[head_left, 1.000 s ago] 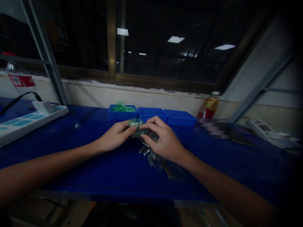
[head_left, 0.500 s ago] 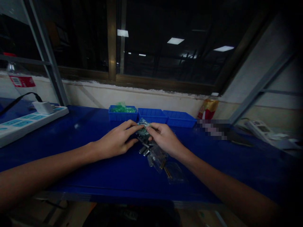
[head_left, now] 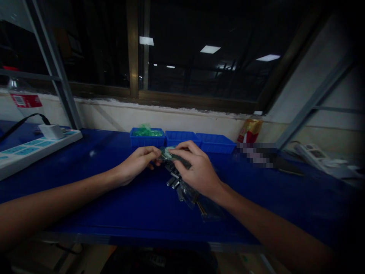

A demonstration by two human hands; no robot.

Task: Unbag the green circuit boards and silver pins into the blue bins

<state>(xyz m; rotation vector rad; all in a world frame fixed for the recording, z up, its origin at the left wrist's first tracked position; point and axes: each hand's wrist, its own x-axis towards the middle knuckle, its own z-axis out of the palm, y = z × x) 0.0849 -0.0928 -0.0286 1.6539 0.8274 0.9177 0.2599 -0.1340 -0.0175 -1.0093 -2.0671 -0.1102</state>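
My left hand (head_left: 141, 163) is closed, thumb and fingers pinching the left edge of a small clear plastic bag (head_left: 166, 153). My right hand (head_left: 196, 167) bends over the bag from the right, its thumb and fingers around it; the bag's contents are too dark to make out. Just below lie several short metal cylinders (head_left: 172, 182), partly covered by my right hand. Nearer to me, more clear bags (head_left: 186, 196) rest on the table, and thin brass-coloured rods (head_left: 201, 207) show in one of them.
Behind my hands stand three blue bins in a row; the left bin (head_left: 146, 141) contains green plastic. A white power strip (head_left: 42, 146) with a plugged-in adapter (head_left: 51, 131) and a bottle (head_left: 25, 99) are at left. A red-and-gold packet (head_left: 250, 130) stands at back right.
My left hand has drawn slightly left, its fingers curling onto the bag's edge. My right hand has shifted left and its fingers have lifted and spread further over the bag.
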